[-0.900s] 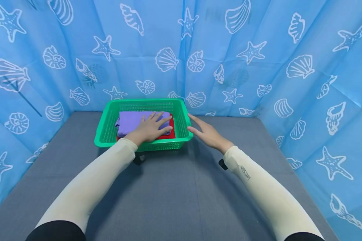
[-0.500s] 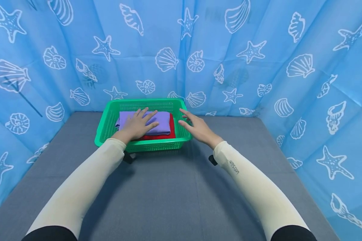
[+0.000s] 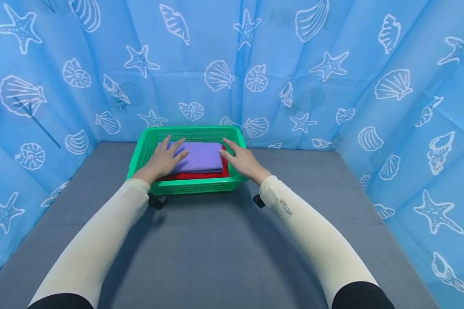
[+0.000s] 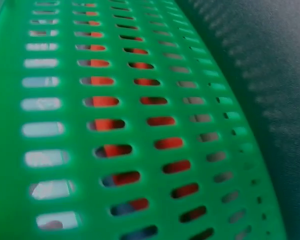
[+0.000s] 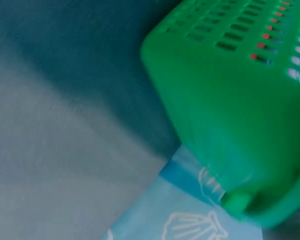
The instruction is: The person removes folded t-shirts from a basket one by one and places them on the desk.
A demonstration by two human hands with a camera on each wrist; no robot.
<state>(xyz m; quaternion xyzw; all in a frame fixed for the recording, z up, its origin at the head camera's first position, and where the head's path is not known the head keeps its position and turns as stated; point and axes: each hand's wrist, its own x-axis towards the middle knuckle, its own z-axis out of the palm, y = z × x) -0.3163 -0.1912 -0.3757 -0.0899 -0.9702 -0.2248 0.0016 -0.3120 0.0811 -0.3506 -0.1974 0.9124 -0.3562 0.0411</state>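
In the head view, a green plastic basket (image 3: 195, 187) holds a folded purple cloth (image 3: 202, 157) lying on a folded red cloth (image 3: 201, 175). My left hand (image 3: 161, 159), fingers spread, is over the basket's left part and covers the purple cloth's left end; whether it touches the cloth I cannot tell. Over the basket's right rim reaches my right hand (image 3: 245, 163), its fingertips near the purple cloth's right edge. Neither hand grips anything. Red fabric (image 4: 168, 143) shows through the slotted basket wall (image 4: 140, 112) in the left wrist view. The right wrist view shows a basket corner (image 5: 215, 90), no fingers.
A grey cloth-covered table (image 3: 209, 244) lies under the basket. Blue curtain (image 3: 270, 56) with white shells and starfish hangs close behind the basket and along both sides.
My left hand has slid leftward across the purple cloth, baring its right part. My right hand has come left, from beside the basket to over its right rim. The cloths and basket keep their place.
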